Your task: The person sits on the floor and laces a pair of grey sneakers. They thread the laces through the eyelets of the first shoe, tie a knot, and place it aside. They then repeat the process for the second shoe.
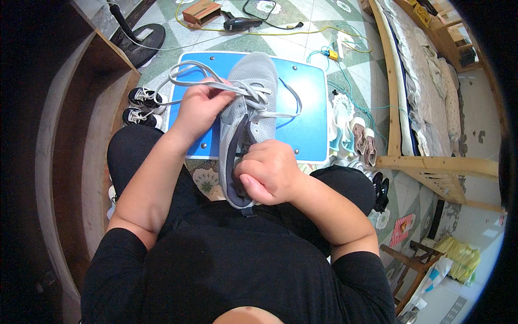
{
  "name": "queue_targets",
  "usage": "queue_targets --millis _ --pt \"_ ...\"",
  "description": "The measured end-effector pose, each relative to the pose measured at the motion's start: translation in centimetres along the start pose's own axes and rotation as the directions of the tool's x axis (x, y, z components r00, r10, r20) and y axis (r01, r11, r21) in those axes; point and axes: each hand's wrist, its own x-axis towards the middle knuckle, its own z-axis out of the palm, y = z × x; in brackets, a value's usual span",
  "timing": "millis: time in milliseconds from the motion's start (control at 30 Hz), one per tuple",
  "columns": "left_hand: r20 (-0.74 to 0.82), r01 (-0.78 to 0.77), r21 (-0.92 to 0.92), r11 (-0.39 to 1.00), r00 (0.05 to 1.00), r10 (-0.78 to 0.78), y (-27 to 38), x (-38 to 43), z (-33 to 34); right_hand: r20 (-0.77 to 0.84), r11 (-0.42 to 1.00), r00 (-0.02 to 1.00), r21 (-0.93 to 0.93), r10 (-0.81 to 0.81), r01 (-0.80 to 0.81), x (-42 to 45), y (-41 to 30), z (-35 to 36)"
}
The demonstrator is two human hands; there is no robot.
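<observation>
A grey mesh sneaker [255, 67] lies with its toe on a small blue table [303, 137], its heel reaching over the near edge towards my body. Between thumb and fingers, my left hand [202, 105] pinches the grey shoelace [188, 83] beside the eyelets. From there the lace loops out to the left, while its other end curls over the tabletop on the right. My right hand [269, 172] is closed around the right side of the shoe's collar, near the heel, hiding that part. The laces lie loosely crossed over the tongue.
Black sneakers [141, 117] stand left of the table; several other shoes [358, 135] stand to its right. Beyond it lie a hair dryer [243, 24], a cardboard box [201, 13] and cables [283, 34]. A wooden bed frame [394, 133] borders the right, a wooden cabinet [77, 162] the left.
</observation>
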Motion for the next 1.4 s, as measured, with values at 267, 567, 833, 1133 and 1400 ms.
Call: queue_targets --millis 267,567,833,1133,1400 --pt "0.007 0.044 0.034 0.998 0.999 -0.044 0.5 0.1 -0.4 0.012 1.000 1.000 -0.002 0.003 -0.003 -0.1 0.1 0.0" --pt "-0.138 0.009 -0.106 0.994 0.990 -0.024 0.1 0.4 -1.0 0.005 1.000 1.000 -0.002 0.001 -0.001 -0.2 0.2 0.0" --pt "-0.069 -0.015 -0.083 0.996 0.998 0.010 -0.7 0.5 -0.4 0.007 1.000 1.000 0.007 0.000 0.000 0.0 0.2 0.0" --pt "-0.037 -0.037 -0.020 0.999 0.999 0.036 0.3 0.2 0.5 0.009 1.000 1.000 0.002 0.000 0.000 0.0 0.3 -0.1" --pt "-0.111 0.027 -0.092 0.995 0.993 -0.037 0.1 0.9 -1.3 0.015 1.000 1.000 0.004 0.013 -0.013 0.1 0.1 -0.1"
